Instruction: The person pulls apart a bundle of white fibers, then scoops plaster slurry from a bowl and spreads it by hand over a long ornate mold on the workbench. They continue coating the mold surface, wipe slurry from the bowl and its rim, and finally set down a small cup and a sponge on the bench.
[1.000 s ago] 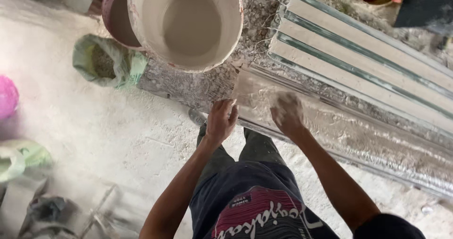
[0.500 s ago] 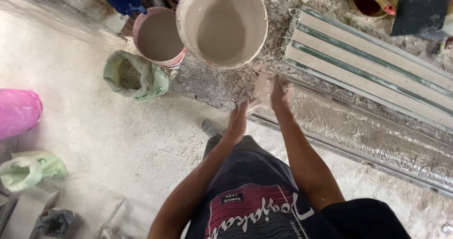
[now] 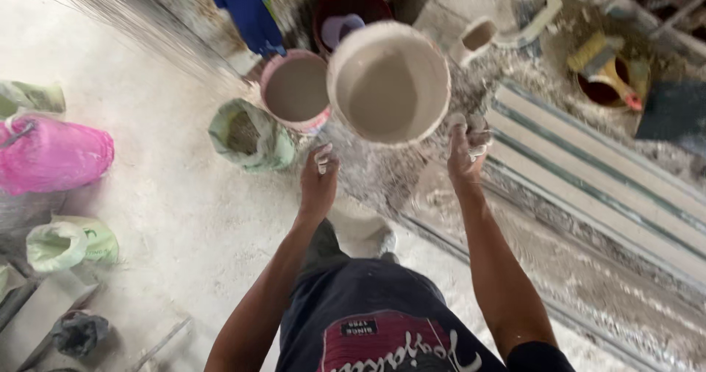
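Note:
A large white bucket (image 3: 388, 84) coated in plaster stands in front of me, with pale wet mix inside. My left hand (image 3: 318, 177) hovers just below its left rim, plaster-smeared, fingers loosely curled, holding nothing. My right hand (image 3: 467, 148) reaches up at the bucket's right side, fingers bent at or near the rim; whether it grips the rim is unclear. Both forearms stretch forward over my dark shorts.
A smaller pink-rimmed bucket (image 3: 296, 89) sits left of the white one, with a red tub (image 3: 351, 8) behind it. A green sack (image 3: 250, 135), a pink bag (image 3: 51, 154) and a pale green bag (image 3: 70, 241) lie on the dusty floor. Long moulded plaster strips (image 3: 588, 173) run along the right.
My view has swung up and left. Both hands rose from the plaster strip on the floor to either side of the white bucket.

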Action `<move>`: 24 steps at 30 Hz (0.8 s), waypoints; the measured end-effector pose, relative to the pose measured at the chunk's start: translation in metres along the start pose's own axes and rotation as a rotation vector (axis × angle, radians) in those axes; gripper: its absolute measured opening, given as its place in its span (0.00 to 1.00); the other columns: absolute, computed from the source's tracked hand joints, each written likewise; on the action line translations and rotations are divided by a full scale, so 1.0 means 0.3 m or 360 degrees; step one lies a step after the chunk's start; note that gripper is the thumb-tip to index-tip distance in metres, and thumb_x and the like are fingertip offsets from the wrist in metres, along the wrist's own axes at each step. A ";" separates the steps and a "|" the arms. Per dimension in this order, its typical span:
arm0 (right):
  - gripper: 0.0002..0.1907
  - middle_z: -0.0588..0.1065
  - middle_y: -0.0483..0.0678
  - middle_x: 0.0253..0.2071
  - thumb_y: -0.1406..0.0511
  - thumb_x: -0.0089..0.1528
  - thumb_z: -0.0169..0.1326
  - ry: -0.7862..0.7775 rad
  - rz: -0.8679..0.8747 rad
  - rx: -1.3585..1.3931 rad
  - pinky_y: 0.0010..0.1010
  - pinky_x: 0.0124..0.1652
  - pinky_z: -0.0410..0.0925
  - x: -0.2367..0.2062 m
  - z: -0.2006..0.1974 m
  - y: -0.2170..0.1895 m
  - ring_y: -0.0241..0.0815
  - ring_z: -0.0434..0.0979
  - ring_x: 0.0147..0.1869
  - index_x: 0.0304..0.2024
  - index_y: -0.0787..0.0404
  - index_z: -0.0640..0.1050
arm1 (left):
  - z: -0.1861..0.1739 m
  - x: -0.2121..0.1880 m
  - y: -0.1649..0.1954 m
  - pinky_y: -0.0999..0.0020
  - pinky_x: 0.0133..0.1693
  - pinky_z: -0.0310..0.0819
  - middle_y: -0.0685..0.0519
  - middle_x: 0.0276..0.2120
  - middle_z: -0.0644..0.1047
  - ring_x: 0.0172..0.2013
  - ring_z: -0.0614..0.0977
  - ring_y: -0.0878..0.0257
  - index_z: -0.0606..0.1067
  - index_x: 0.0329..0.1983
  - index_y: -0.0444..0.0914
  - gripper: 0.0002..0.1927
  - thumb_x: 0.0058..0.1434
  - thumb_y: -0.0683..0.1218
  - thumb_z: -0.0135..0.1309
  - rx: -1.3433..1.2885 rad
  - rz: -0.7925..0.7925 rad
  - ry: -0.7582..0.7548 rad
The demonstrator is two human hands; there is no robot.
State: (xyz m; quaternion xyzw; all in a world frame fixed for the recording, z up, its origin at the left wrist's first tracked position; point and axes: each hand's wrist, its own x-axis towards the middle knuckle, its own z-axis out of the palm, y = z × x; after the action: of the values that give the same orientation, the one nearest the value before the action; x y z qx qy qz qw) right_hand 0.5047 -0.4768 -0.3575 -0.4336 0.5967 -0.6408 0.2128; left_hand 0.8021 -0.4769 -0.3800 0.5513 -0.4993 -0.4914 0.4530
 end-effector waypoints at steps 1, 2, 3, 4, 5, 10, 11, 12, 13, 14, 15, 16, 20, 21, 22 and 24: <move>0.08 0.69 0.40 0.33 0.68 0.70 0.57 -0.0128 -0.0086 0.0048 0.24 0.34 0.61 0.050 0.056 -0.071 0.30 0.66 0.35 0.39 0.63 0.72 | -0.006 0.059 0.029 0.72 0.34 0.74 0.54 0.38 0.78 0.33 0.77 0.70 0.71 0.61 0.36 0.20 0.67 0.46 0.52 -0.0084 0.0017 -0.0009; 0.06 0.70 0.39 0.33 0.68 0.70 0.57 -0.0239 -0.0159 0.0077 0.24 0.34 0.61 0.108 0.129 -0.138 0.29 0.67 0.35 0.40 0.64 0.73 | -0.011 0.124 0.059 0.71 0.33 0.71 0.52 0.36 0.76 0.32 0.75 0.68 0.71 0.63 0.36 0.20 0.69 0.46 0.53 -0.0079 -0.0036 -0.0029; 0.05 0.71 0.39 0.33 0.69 0.70 0.57 -0.0337 -0.0212 0.0093 0.23 0.34 0.62 0.170 0.214 -0.201 0.29 0.67 0.35 0.41 0.64 0.75 | -0.019 0.203 0.092 0.69 0.32 0.67 0.49 0.33 0.73 0.30 0.72 0.65 0.72 0.64 0.36 0.20 0.71 0.46 0.53 -0.0075 -0.0087 -0.0050; 0.04 0.73 0.39 0.34 0.69 0.70 0.57 -0.0407 -0.0234 0.0106 0.23 0.33 0.62 0.225 0.303 -0.259 0.28 0.68 0.35 0.42 0.65 0.76 | -0.030 0.281 0.129 0.67 0.30 0.64 0.46 0.30 0.71 0.28 0.70 0.63 0.72 0.66 0.36 0.20 0.73 0.46 0.54 -0.0067 -0.0139 -0.0073; 0.04 0.74 0.39 0.35 0.70 0.69 0.57 -0.0451 -0.0264 0.0072 0.22 0.34 0.63 0.283 0.400 -0.307 0.28 0.70 0.36 0.44 0.65 0.77 | -0.042 0.360 0.166 0.69 0.36 0.68 0.47 0.37 0.73 0.35 0.72 0.65 0.72 0.66 0.36 0.20 0.74 0.46 0.54 -0.0130 0.0108 -0.0061; 0.04 0.77 0.43 0.39 0.73 0.68 0.58 -0.0539 -0.0677 -0.0237 0.24 0.37 0.66 0.603 0.890 -0.426 0.30 0.74 0.39 0.46 0.65 0.81 | -0.167 0.740 0.356 0.74 0.43 0.76 0.50 0.49 0.80 0.47 0.80 0.68 0.70 0.65 0.36 0.21 0.73 0.50 0.53 -0.0225 0.0510 -0.0076; 0.05 0.78 0.45 0.43 0.74 0.67 0.60 -0.0554 -0.0963 -0.0372 0.25 0.42 0.71 0.675 0.980 -0.431 0.32 0.78 0.43 0.46 0.65 0.80 | -0.206 0.801 0.387 0.74 0.42 0.76 0.50 0.49 0.80 0.46 0.80 0.68 0.70 0.65 0.37 0.21 0.73 0.50 0.52 -0.0190 0.0499 -0.0094; 0.06 0.78 0.45 0.42 0.74 0.68 0.60 -0.0576 -0.0828 -0.0266 0.25 0.41 0.71 0.737 1.077 -0.427 0.32 0.78 0.42 0.47 0.65 0.80 | -0.248 0.850 0.411 0.74 0.41 0.76 0.51 0.50 0.80 0.46 0.81 0.69 0.70 0.65 0.38 0.21 0.73 0.51 0.51 -0.0151 0.0475 -0.0109; 0.06 0.78 0.45 0.41 0.74 0.68 0.61 -0.0591 -0.0699 -0.0156 0.25 0.39 0.71 0.800 1.178 -0.419 0.33 0.78 0.41 0.48 0.65 0.80 | -0.289 0.900 0.433 0.74 0.40 0.76 0.51 0.50 0.80 0.45 0.81 0.69 0.69 0.65 0.38 0.21 0.73 0.52 0.50 -0.0111 0.0459 -0.0125; 0.07 0.79 0.45 0.41 0.74 0.68 0.61 -0.0596 -0.0581 -0.0050 0.25 0.38 0.71 0.868 1.263 -0.412 0.34 0.77 0.40 0.48 0.65 0.80 | -0.322 0.947 0.452 0.74 0.42 0.76 0.51 0.50 0.80 0.47 0.81 0.69 0.70 0.65 0.37 0.21 0.74 0.51 0.50 -0.0104 0.0483 -0.0119; 0.09 0.79 0.44 0.41 0.72 0.66 0.61 -0.0566 -0.0416 -0.0138 0.25 0.36 0.73 0.933 1.334 -0.402 0.34 0.78 0.39 0.48 0.62 0.79 | -0.347 0.985 0.466 0.73 0.44 0.76 0.50 0.50 0.80 0.48 0.81 0.68 0.71 0.64 0.37 0.20 0.75 0.51 0.51 -0.0103 0.0510 -0.0116; 0.11 0.79 0.42 0.40 0.70 0.63 0.60 -0.0531 -0.0242 -0.0222 0.25 0.33 0.74 0.985 1.398 -0.388 0.34 0.80 0.37 0.49 0.60 0.79 | -0.371 1.027 0.477 0.72 0.46 0.76 0.50 0.50 0.80 0.50 0.80 0.68 0.72 0.64 0.36 0.20 0.75 0.51 0.51 -0.0095 0.0533 -0.0120; 0.19 0.78 0.46 0.40 0.68 0.59 0.68 -0.0314 -0.0784 -0.0593 0.29 0.38 0.76 1.094 1.537 -0.336 0.39 0.81 0.40 0.51 0.61 0.78 | -0.422 1.146 0.496 0.74 0.40 0.75 0.51 0.46 0.81 0.43 0.80 0.69 0.72 0.63 0.35 0.21 0.72 0.51 0.53 -0.0206 0.0366 -0.0220; 0.19 0.78 0.47 0.40 0.67 0.59 0.70 -0.0238 -0.0856 -0.0728 0.31 0.37 0.75 1.103 1.554 -0.332 0.41 0.81 0.40 0.49 0.61 0.77 | -0.430 1.167 0.498 0.74 0.39 0.74 0.51 0.47 0.80 0.44 0.80 0.69 0.72 0.62 0.34 0.21 0.72 0.51 0.53 -0.0229 0.0373 -0.0233; 0.19 0.77 0.48 0.39 0.65 0.59 0.71 -0.0165 -0.0933 -0.0863 0.34 0.37 0.74 1.109 1.565 -0.331 0.44 0.80 0.40 0.47 0.62 0.77 | -0.434 1.187 0.502 0.74 0.38 0.74 0.51 0.47 0.80 0.45 0.79 0.69 0.72 0.62 0.34 0.21 0.72 0.50 0.53 -0.0256 0.0381 -0.0243; 0.16 0.77 0.50 0.38 0.64 0.60 0.72 -0.0148 -0.0943 -0.1002 0.37 0.37 0.73 1.111 1.572 -0.329 0.47 0.79 0.40 0.44 0.61 0.78 | -0.441 1.223 0.513 0.74 0.37 0.73 0.51 0.46 0.80 0.44 0.79 0.69 0.72 0.62 0.33 0.22 0.71 0.50 0.53 -0.0268 0.0396 -0.0234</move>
State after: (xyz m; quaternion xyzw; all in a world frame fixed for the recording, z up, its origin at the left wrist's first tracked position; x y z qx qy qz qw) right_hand 0.7329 -0.9942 -0.2048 -0.6582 0.6026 -0.4408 -0.0964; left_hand 0.9240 -0.8551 -0.2462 0.4080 -0.5526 -0.5105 0.5173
